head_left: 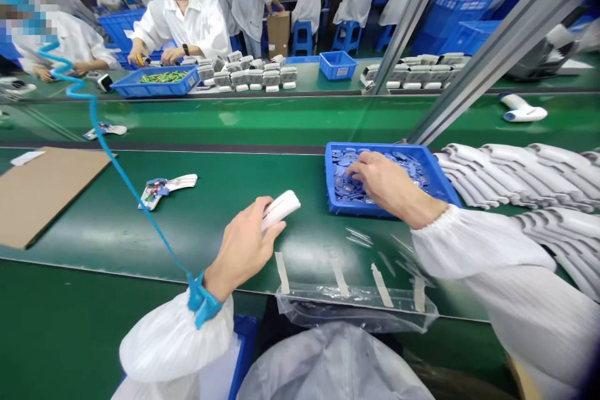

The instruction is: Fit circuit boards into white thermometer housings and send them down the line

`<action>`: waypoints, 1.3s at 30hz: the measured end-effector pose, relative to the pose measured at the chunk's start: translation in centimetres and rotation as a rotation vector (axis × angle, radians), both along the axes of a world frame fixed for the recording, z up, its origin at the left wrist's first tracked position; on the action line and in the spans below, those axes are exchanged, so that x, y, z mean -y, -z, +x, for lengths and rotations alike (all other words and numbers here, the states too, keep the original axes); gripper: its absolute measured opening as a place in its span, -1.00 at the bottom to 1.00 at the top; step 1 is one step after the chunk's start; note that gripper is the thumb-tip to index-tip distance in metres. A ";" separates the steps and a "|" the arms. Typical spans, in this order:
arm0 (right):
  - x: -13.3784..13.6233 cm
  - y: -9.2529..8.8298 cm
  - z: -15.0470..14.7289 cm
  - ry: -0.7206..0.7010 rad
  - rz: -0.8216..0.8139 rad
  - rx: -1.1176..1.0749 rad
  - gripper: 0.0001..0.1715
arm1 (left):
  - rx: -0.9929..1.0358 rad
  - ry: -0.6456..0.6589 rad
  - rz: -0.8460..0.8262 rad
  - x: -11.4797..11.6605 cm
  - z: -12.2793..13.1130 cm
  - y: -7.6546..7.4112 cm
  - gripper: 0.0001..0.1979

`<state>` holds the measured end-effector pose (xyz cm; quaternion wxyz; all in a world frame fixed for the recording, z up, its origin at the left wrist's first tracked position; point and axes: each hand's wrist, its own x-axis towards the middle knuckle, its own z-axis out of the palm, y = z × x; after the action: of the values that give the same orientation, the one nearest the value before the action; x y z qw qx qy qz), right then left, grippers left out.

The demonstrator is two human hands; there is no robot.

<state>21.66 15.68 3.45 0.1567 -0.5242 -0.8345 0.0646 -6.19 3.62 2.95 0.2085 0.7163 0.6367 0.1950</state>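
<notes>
My left hand [244, 244] is closed around a white plastic housing [281, 207], held just above the green bench. A blue coiled strap [202, 300] is tied at that wrist. My right hand [384, 181] reaches into a blue tray [440, 181] of small blue-grey parts [347, 187], fingers curled down among them; what they pinch is hidden.
Rows of white housings [515, 169] lie right of the tray. An opened housing with wiring [162, 190] and a cardboard sheet [42, 194] lie to the left. A clear bag [356, 306] is taped to the bench edge. Across the conveyor, people in white coats work beside stacked parts [253, 75].
</notes>
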 end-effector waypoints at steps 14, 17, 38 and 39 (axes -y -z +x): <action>10.5 0.9 -4.3 0.046 -0.306 -0.992 -0.88 | 0.831 0.109 -0.418 0.9 4.6 0.3 -0.59; 10.5 0.3 -3.7 0.031 -0.234 -0.876 -0.86 | 0.747 0.144 -0.404 1.1 4.1 -0.1 -0.59; 12.2 0.1 -3.9 0.242 -0.091 -0.660 -0.72 | 0.636 0.100 -0.343 1.6 5.2 -0.3 -0.56; 12.2 0.2 -4.0 0.251 -0.047 -0.672 -0.73 | 0.645 0.086 -0.345 1.7 5.3 -0.3 -0.56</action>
<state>17.65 3.48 3.21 0.4169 -0.5755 -0.6638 0.2330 -0.86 1.94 3.24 0.5243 0.5985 0.5309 0.2917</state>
